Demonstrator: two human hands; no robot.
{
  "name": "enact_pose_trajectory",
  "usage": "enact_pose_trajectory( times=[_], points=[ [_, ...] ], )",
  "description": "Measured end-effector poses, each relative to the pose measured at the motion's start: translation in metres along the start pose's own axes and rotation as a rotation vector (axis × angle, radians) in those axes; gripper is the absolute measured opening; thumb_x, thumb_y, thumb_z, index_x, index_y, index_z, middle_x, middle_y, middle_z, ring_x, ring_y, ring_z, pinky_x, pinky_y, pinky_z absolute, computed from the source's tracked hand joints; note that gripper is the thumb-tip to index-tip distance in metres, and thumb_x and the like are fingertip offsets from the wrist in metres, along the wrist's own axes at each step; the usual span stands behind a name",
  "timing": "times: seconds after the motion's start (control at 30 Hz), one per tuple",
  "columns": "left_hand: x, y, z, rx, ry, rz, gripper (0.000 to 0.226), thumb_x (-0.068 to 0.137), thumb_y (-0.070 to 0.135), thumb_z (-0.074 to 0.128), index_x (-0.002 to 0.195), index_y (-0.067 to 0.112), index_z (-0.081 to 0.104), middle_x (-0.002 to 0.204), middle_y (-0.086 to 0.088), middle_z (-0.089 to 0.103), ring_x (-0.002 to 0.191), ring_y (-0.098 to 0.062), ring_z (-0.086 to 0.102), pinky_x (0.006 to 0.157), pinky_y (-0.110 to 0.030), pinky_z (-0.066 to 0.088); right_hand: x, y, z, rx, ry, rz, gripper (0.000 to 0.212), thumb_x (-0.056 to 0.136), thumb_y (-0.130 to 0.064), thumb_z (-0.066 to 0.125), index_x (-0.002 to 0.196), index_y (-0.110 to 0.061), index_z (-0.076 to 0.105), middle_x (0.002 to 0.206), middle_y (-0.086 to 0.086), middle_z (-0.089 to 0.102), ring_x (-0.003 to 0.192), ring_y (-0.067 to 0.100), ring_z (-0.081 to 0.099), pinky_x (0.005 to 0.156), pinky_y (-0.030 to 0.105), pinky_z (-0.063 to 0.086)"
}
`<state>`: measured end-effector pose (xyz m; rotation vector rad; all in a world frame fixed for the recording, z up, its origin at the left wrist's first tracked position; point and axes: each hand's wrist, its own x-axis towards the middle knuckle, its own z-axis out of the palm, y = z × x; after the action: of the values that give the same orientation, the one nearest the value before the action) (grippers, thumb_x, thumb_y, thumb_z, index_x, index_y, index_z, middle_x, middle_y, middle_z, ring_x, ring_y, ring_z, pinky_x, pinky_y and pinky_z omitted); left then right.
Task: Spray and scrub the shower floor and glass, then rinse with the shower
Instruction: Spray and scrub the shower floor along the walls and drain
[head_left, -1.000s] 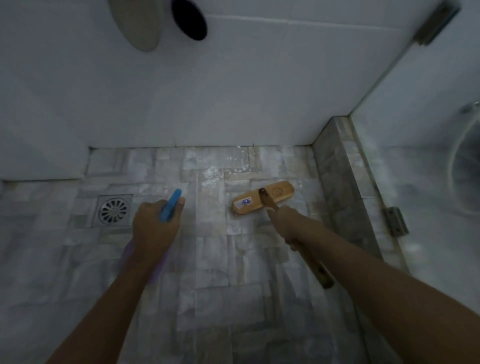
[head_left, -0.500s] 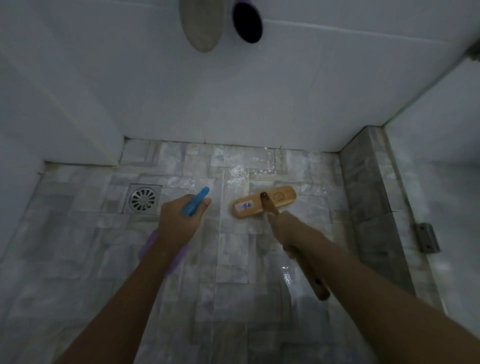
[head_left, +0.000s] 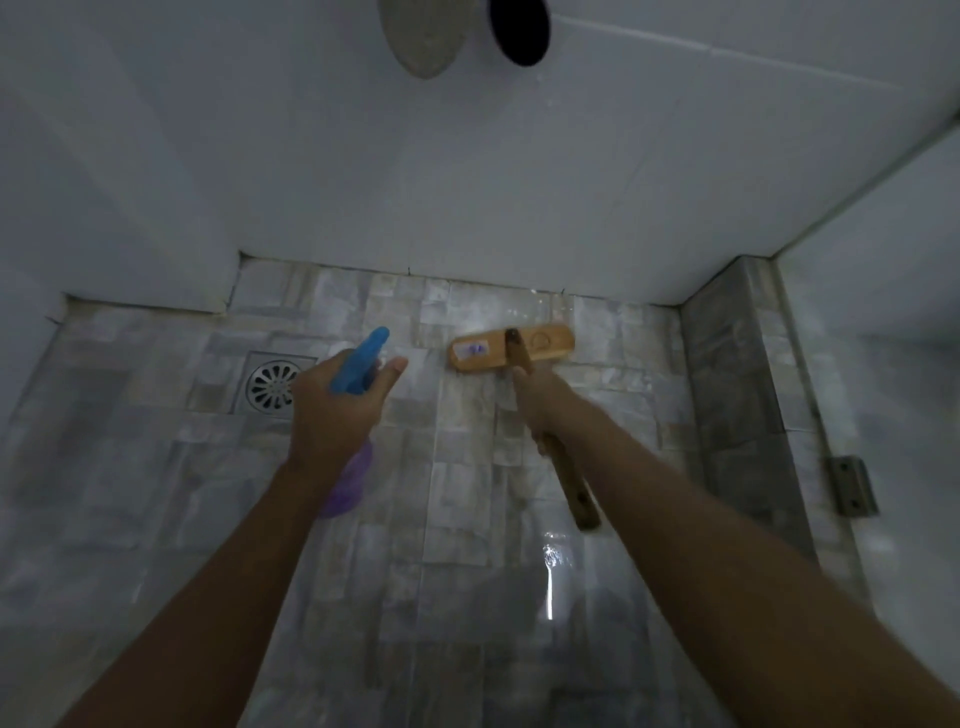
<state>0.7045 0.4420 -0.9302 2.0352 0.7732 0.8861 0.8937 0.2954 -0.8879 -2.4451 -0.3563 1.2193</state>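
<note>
My left hand (head_left: 337, 410) grips a purple spray bottle (head_left: 348, 486) with a blue nozzle (head_left: 363, 358) aimed at the far floor. My right hand (head_left: 540, 395) holds the wooden handle (head_left: 569, 480) of a scrub brush, whose wooden head (head_left: 511, 347) lies flat on the marble tile floor (head_left: 457, 493) close to the back wall. The glass panel (head_left: 893, 364) stands at the right, beyond a stone curb (head_left: 737, 374). A round shower head (head_left: 423, 34) hangs at the top of the view.
A round metal drain (head_left: 272, 387) sits in the floor left of my left hand. White walls close the back and left. A metal hinge (head_left: 852, 491) is fixed at the foot of the glass. A wet shine shows on the floor near the handle's end.
The brush head has slid away from me toward the back wall. My left hand with the bottle has moved a little forward, and my view has turned left.
</note>
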Motion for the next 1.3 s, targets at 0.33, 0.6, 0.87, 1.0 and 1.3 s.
enact_pose_trajectory(
  times=[0.33,0.6,0.87,1.0,1.3],
  points=[
    [-0.002,0.001,0.004,0.022,-0.011,0.048,0.029,0.086,0.026,0.081,0.072,0.008,0.062,0.061,0.002,0.055,0.054,-0.006,0.053,0.059,-0.014,0.042,0.042,-0.039,-0.019,0.07,-0.026,0.125,0.017,0.098,0.0,0.046,0.11,-0.002,0.057,0.084,0.016,0.059,0.062,0.03,0.058,0.028,0.022,0.041],
    [-0.003,-0.004,-0.006,0.055,0.043,0.037,0.029,0.09,0.031,0.073,0.075,0.007,0.066,0.064,0.0,0.061,0.055,-0.013,0.058,0.055,-0.031,0.051,-0.02,0.021,0.023,0.044,-0.015,0.127,0.041,0.104,-0.045,0.033,0.107,-0.011,0.056,0.107,0.016,0.058,0.083,0.028,0.055,0.071,0.038,0.05],
    [-0.006,0.006,0.002,-0.046,-0.052,0.003,0.028,0.089,0.028,0.075,0.073,0.009,0.062,0.06,0.001,0.056,0.052,-0.015,0.056,0.051,-0.029,0.047,0.055,-0.061,-0.015,0.284,-0.003,0.142,0.026,0.098,-0.007,0.046,0.121,0.001,0.054,0.087,0.019,0.063,0.069,0.03,0.063,0.063,0.04,0.053],
    [-0.002,0.001,-0.006,-0.015,-0.029,-0.028,0.028,0.09,0.028,0.075,0.074,0.01,0.061,0.062,0.0,0.057,0.054,-0.017,0.056,0.053,-0.036,0.05,0.049,-0.031,-0.017,0.24,0.024,0.077,0.033,0.103,-0.026,0.03,0.084,-0.006,0.048,0.059,0.013,0.05,0.05,0.026,0.052,0.054,0.036,0.05],
    [0.003,-0.001,-0.002,0.029,-0.062,0.008,0.023,0.091,0.017,0.072,0.075,0.005,0.062,0.062,-0.003,0.056,0.053,-0.013,0.054,0.053,-0.024,0.045,0.057,-0.035,-0.042,0.192,0.164,0.049,0.032,0.101,-0.009,0.033,0.07,-0.014,0.039,0.065,0.01,0.042,0.051,0.02,0.042,0.051,0.03,0.047]
  ],
)
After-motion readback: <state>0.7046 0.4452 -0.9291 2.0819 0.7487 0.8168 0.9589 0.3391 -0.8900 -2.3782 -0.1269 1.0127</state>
